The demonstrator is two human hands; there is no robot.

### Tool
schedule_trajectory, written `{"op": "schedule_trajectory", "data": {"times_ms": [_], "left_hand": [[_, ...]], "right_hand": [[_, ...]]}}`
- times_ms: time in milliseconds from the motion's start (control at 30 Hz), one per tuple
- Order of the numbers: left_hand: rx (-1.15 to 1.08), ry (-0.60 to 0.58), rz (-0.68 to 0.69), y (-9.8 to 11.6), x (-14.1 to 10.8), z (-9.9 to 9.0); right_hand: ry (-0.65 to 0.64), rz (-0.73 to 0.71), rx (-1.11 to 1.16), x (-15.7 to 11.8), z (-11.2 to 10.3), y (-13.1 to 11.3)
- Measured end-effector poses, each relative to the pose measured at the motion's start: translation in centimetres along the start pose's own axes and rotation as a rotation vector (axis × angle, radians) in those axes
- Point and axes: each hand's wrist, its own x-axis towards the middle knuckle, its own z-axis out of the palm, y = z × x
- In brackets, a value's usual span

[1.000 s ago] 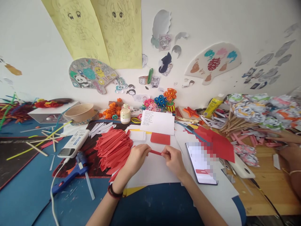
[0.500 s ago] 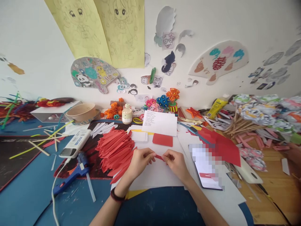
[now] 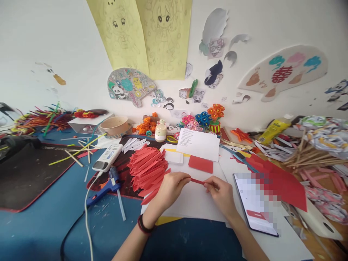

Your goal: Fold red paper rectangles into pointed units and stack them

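A narrow folded strip of red paper point(image 3: 197, 181) is stretched level between my two hands, above white sheets point(image 3: 194, 203). My left hand point(image 3: 174, 186) pinches its left end, with the thumb and fingertips pressed together. At the other end, my right hand point(image 3: 219, 192) grips it between thumb and fingers. Just beyond lies a flat stack of red paper rectangles point(image 3: 200, 164), beside a small stack of white paper point(image 3: 174, 157). Left of my left hand is a big pile of folded red paper pieces point(image 3: 146, 168).
A blue glue gun point(image 3: 108, 186) and a white power strip point(image 3: 107, 157) with cables are at left. The phone point(image 3: 252, 203) lies right of my right hand, near red sheets point(image 3: 282, 181). Behind stand a cream bottle point(image 3: 160, 131), a handwritten sheet point(image 3: 199, 143) and craft flowers point(image 3: 203, 118).
The view has swung left, so everything sits further right in the picture. Both hands still hold the red strip; more of it shows between them, and my fingers have shifted slightly.
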Motion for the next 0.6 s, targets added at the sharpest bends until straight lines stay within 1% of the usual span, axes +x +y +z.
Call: {"op": "schedule_trajectory", "data": {"times_ms": [100, 200, 267, 400, 500, 600], "left_hand": [[-0.036, 0.051, -0.088, 0.2, -0.7, -0.5], [-0.172, 0.071, -0.213, 0.5, -1.4, -1.0], [-0.287, 0.060, -0.284, 0.7, -1.8, -1.4], [-0.410, 0.027, -0.339, 1.2, -2.4, -2.4], [-0.443, 0.025, -0.410, 1.5, -3.0, -3.4], [-0.428, -0.001, -0.454, 1.5, -3.7, -4.4]], "right_hand": [[0.018, -0.134, -0.002, 0.0, -0.2, -0.6], [-0.003, -0.222, 0.017, 0.1, -0.2, -0.9], [-0.040, -0.237, 0.041, 0.2, -0.2, -0.9], [-0.119, -0.216, 0.134, 0.2, -0.1, -1.0], [-0.139, -0.252, 0.171, 0.3, 0.2, -1.7], [-0.139, -0.333, 0.164, 0.4, 0.7, -2.8]]}}
